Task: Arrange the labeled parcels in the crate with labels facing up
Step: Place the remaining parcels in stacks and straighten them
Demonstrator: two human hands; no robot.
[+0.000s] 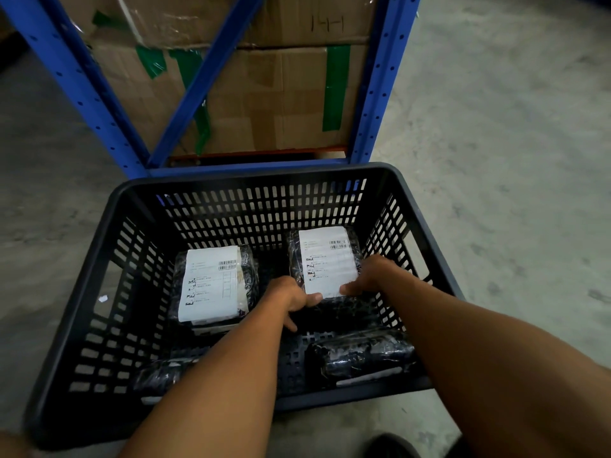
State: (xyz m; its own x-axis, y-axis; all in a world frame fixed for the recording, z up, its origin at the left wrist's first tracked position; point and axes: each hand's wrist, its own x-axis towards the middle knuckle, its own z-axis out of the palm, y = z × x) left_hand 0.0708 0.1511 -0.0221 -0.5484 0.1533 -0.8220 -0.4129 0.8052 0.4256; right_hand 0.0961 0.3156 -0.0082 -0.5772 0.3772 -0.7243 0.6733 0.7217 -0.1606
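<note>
A black slotted crate stands on the floor in front of me. In its far right corner lies a black-wrapped parcel with its white label up. My left hand and my right hand both grip its near edge, thumbs on the label. A second parcel lies label up at the far left. Another black parcel rests at the near right with only a thin white strip showing. A further dark parcel sits at the near left, partly hidden by my left forearm.
Blue metal shelving rises just beyond the crate, holding cardboard boxes with green tape. Grey concrete floor spreads to the right and left. A dark shoe shows at the bottom edge.
</note>
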